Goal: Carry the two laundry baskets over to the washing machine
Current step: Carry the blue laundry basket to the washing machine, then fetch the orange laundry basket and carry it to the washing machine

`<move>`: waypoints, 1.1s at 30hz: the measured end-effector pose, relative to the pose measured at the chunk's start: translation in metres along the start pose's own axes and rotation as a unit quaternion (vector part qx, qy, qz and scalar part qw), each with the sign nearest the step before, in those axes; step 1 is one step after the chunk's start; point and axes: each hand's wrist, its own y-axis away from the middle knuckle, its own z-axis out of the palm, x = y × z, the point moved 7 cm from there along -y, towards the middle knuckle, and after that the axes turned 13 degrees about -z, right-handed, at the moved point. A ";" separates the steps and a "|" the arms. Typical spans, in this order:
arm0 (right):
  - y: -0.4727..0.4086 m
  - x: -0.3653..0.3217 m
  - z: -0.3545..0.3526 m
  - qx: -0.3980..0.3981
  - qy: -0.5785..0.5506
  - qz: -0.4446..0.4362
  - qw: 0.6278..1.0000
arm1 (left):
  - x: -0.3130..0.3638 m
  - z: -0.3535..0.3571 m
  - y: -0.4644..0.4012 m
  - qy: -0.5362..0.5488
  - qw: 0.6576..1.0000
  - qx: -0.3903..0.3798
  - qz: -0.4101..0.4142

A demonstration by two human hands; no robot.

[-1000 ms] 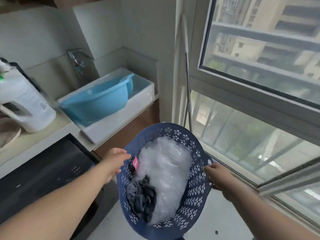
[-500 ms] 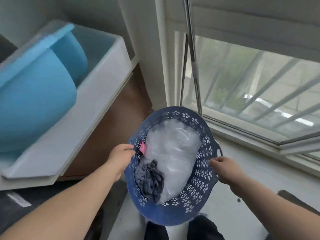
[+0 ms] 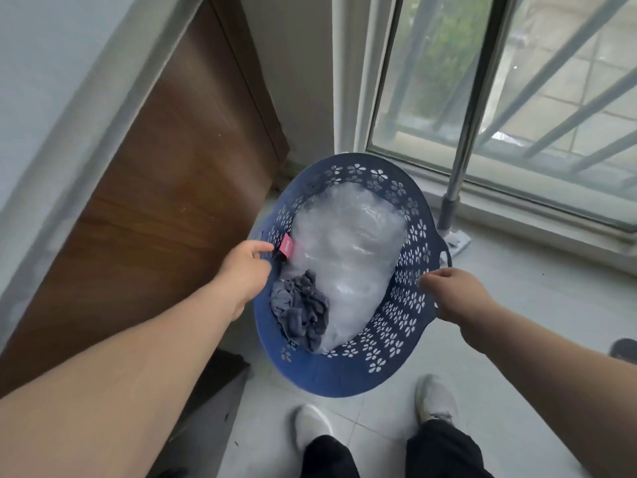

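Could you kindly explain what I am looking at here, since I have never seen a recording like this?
There is no machine here: a person wears a camera on the head, looking down at their own arms. The left hand and right hand grip opposite sides of a blue laundry basket with flower-shaped holes. Inside lie a clear plastic bag and a crumpled grey cloth. Below are the person's white shoes on a pale tiled floor. A brown cabinet stands to the left, a window ahead, a mop pole leaning by it.
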 end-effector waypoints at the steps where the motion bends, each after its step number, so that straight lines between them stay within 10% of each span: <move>1: -0.011 0.006 0.002 0.007 0.002 -0.001 1.000 | 0.002 0.009 -0.013 0.000 1.000 0.001 0.007; 16: 0.006 0.000 -0.002 0.006 0.043 -0.016 0.999 | 0.013 0.006 0.010 -0.145 0.988 0.035 0.040; 33: 0.225 -0.224 -0.147 -0.153 0.198 -0.247 0.936 | 0.143 -0.089 0.366 -0.151 0.973 0.086 0.151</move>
